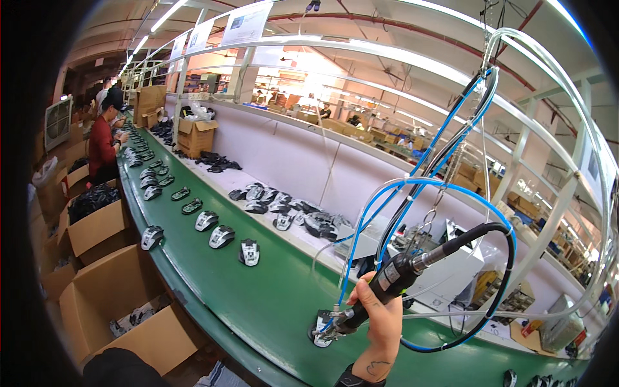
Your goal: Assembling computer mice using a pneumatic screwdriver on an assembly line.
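Note:
My right hand (380, 316) is closed around a black electric screwdriver (394, 278) with a thick black cable. The screwdriver slants down to the left. Its metal nozzle end, with a thin blue tube attached, reaches a white and black computer mouse shell (320, 340) on the green conveyor belt (271, 303). Whether the bit touches the shell is hidden by the nozzle. Farther up the belt lie more shells, the nearest a white and black mouse shell (249, 252). My left hand is out of view.
Cardboard boxes (122, 284) stand left of the belt. Along its right side, a white ledge holds piled mouse shells (280, 205). Blue and clear hoses (445, 148) loop down from overhead. At the far left, a person in red (103, 145) works at the belt.

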Tool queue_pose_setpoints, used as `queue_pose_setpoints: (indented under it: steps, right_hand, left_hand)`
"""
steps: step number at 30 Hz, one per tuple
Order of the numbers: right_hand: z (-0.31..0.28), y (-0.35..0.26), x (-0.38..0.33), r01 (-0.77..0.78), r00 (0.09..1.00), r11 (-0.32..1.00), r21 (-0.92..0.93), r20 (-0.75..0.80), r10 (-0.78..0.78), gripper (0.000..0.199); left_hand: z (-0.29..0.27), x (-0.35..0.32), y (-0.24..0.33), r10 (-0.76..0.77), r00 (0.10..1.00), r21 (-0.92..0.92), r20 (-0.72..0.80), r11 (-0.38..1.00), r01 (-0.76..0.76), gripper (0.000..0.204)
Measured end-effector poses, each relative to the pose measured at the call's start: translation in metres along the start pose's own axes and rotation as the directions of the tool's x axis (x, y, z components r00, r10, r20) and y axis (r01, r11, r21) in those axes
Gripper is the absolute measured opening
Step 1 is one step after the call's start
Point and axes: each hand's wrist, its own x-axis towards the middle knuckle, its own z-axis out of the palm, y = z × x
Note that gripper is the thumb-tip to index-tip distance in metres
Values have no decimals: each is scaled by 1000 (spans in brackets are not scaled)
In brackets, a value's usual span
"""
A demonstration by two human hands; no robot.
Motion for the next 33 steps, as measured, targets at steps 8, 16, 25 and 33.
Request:
queue_pose_setpoints:
  steps: [8,16,25,33]
  right_hand:
    - [5,5,8,-3,992,995,-98,-124,-9,22]
    - [3,11,8,31,965,997,-65,-259,-47,18]
    - [25,18,4,94,971,968,-230,-195,-141,22]
    - [27,10,-3,218,936,930,-295,-208,-285,32]
  left_hand:
    - [-23,4,5,-18,994,-91,107,996,27,28]
    - [-60,0,-7,-53,974,-237,220,966,107,30]
    - [-76,-28,-69,-58,926,-461,373,855,239,33]
    - [-137,-12,34,-156,572,288,806,946,-148,22]
